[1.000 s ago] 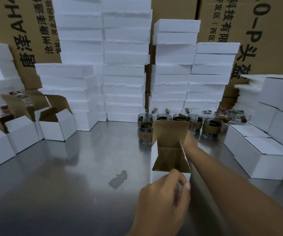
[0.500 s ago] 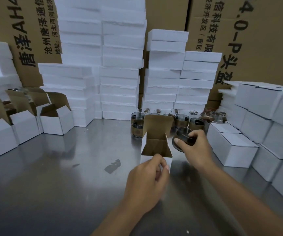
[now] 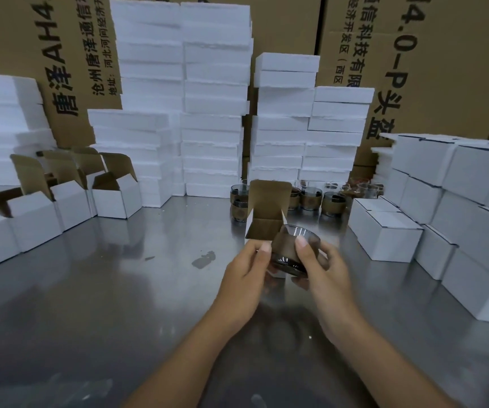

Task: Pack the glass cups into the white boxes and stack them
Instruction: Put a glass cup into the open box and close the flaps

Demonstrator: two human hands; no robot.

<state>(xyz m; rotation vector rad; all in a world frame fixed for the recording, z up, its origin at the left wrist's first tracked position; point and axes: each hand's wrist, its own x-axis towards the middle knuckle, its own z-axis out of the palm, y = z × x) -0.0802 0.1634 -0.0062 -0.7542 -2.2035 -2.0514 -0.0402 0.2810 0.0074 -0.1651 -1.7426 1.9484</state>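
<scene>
A small white box [image 3: 266, 213] with a brown inside stands open on the steel table, its lid flap upright. My left hand [image 3: 247, 275] grips its near wall. My right hand [image 3: 322, 269] holds a smoky glass cup with a brown band [image 3: 288, 248], tilted, at the box's front right corner. Several more banded glass cups [image 3: 310, 198] stand in a row behind the box. Closed white boxes [image 3: 384, 234] are stacked at the right.
Open white boxes [image 3: 113, 195] line the left side of the steel table [image 3: 105, 290]. Tall stacks of white foam slabs [image 3: 210, 113] stand behind, against big printed cartons [image 3: 428, 69]. A dark smudge [image 3: 203, 259] marks the table centre.
My right hand has carried a glass cup from the row behind to the near right corner of the open box. My left hand still grips the box's near wall.
</scene>
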